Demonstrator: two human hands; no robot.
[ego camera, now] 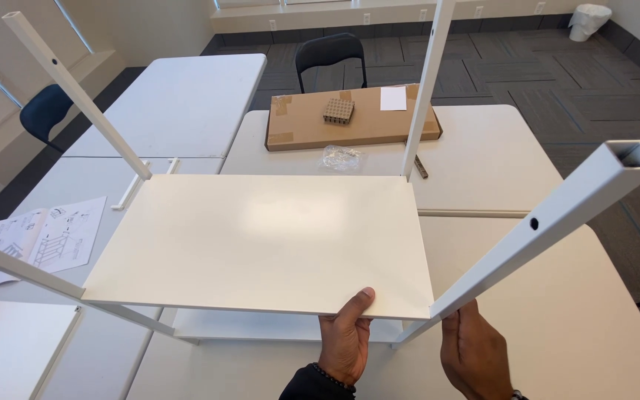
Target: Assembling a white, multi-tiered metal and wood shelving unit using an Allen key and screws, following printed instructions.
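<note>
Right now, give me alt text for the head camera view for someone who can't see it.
A person's left hand grips the near edge of a white shelf panel fitted among four white square metal posts, while the right hand sits by the near right post. Behind on the white tables lie a flat cardboard box and instruction sheets.

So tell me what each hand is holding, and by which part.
Left hand grips the white shelf panel at its near edge, thumb on top. Right hand is at the lower end of the near-right post; whether it grips is unclear.
</note>
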